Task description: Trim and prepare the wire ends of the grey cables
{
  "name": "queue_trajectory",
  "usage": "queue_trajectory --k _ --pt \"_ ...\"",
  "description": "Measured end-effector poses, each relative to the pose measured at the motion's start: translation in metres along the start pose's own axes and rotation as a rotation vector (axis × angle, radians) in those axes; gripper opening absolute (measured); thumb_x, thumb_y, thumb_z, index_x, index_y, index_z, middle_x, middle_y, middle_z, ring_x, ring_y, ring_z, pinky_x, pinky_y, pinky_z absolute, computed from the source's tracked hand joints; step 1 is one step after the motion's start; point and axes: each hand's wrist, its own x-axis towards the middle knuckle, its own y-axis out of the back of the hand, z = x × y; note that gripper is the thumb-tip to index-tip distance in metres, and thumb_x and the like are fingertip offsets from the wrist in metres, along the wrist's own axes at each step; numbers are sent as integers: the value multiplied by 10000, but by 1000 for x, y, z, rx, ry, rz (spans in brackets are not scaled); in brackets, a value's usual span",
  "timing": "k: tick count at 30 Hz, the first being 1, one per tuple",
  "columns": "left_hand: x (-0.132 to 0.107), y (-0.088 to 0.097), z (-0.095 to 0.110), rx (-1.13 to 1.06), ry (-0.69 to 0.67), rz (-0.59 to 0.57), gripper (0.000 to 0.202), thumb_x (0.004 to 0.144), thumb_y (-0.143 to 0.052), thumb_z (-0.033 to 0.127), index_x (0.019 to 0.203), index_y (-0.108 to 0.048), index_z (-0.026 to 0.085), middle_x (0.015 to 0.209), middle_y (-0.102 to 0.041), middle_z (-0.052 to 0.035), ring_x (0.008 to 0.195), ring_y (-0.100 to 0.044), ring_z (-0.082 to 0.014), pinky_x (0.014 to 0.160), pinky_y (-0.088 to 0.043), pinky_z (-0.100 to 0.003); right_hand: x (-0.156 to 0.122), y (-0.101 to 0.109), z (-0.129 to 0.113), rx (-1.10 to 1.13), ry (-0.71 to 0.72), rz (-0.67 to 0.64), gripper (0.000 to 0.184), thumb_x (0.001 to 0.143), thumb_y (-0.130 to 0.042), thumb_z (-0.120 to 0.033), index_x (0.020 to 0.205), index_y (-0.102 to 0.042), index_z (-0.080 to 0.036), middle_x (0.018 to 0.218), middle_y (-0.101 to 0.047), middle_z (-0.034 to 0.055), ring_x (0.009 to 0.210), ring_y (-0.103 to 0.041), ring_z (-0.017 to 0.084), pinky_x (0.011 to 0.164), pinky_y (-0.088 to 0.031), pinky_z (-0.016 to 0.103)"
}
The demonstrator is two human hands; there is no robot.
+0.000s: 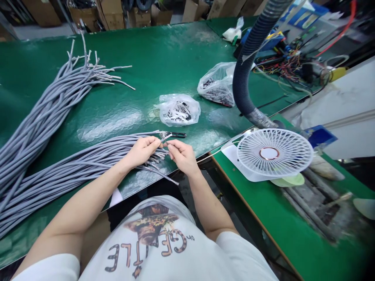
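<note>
A glossy green table (152,58) fills most of the view, its cover wrinkled and catching the light. At its right corner a second green bench (278,230) carries a white fan (274,153), lying grille up.

Left of the fan, both hands meet over the table's near edge. The left hand (142,150) is clenched around the stripped ends of a cable bundle (88,158), which trails away from the fan along that edge. The right hand (181,154), the nearer to the fan, pinches one cable end (164,143) between its fingertips.

Just beyond the hands, also left of the fan, lies a small black tool (177,135). Behind it sits a clear plastic bag (179,110) of small parts. A second bag (218,84) lies farther back, beside a dark ribbed hose (249,58) that rises from just behind the fan.

Well to the fan's left, a second grey cable heap (43,113) fans out. Behind the fan to the right is a tangle of coloured wires (290,64). Cardboard boxes (111,13) line the floor beyond the table.
</note>
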Motion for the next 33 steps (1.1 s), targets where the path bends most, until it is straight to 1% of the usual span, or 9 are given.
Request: queue_trajectory --k 4,7,9,14,18,21,24,29,33 --pt "2 -2 -2 146 -30 49 337 851 -499 441 730 -564 133 516 -347 66 464 -259 -60 445 -203 -193 -14 -3 -29 -190 120 -1 269 923 -457 -340 833 -644 -169 627 -571 -1 552 -492 98 579 -418 230" --pt "4 -3 -2 161 -8 92 328 834 -516 437 766 -602 127 513 -401 55 466 -308 -69 448 -238 -191 -30 -3 -58 -264 293 -132 264 937 -429 -308 887 -664 -198 793 -674 47 655 -593 126 645 -470 248" --pt "3 -2 0 100 8 79 360 833 -524 469 800 -616 123 494 -407 57 449 -316 -69 445 -251 -188 -35 0 -67 -275 362 -145 251 939 -435 -285 949 -674 -209 832 -692 56 715 -629 141 681 -492 259" --pt "-5 6 13 71 -5 -15 438 872 -478 502 773 -636 105 530 -496 21 418 -312 -51 438 -259 -195 -36 21 -55 -364 344 73 215 921 -487 -213 1028 -673 -196 841 -687 48 687 -618 128 658 -493 252" --pt "-12 7 19 311 -214 11 296 876 -518 388 824 -659 133 698 -637 -26 596 -530 -106 592 -396 -222 -43 38 -52 -465 323 198 153 901 -527 -205 967 -664 -204 862 -698 36 658 -623 118 625 -484 234" --pt "-15 5 19 534 -398 83 211 877 -539 325 874 -667 157 861 -696 -56 773 -609 -147 722 -431 -253 -47 42 -58 -586 342 153 124 898 -533 -201 919 -655 -204 824 -701 30 662 -629 118 626 -477 226" --pt "-17 5 18 664 -500 127 192 887 -539 315 879 -659 166 858 -695 -53 775 -609 -146 716 -430 -251 -48 40 -60 -694 357 90 129 907 -519 -202 899 -647 -202 812 -705 33 683 -640 122 648 -472 223" --pt "-19 6 19 735 -579 126 189 902 -523 307 871 -643 164 792 -674 -40 744 -593 -139 684 -423 -243 -46 38 -55 -770 347 68 142 914 -503 -208 881 -641 -194 768 -694 24 654 -631 116 631 -444 214" --pt "-19 6 18 755 -587 122 203 911 -508 319 880 -640 168 781 -664 -37 728 -587 -137 681 -426 -246 -44 38 -56 -774 320 60 166 922 -486 -225 870 -642 -200 770 -695 22 656 -628 118 631 -437 215"
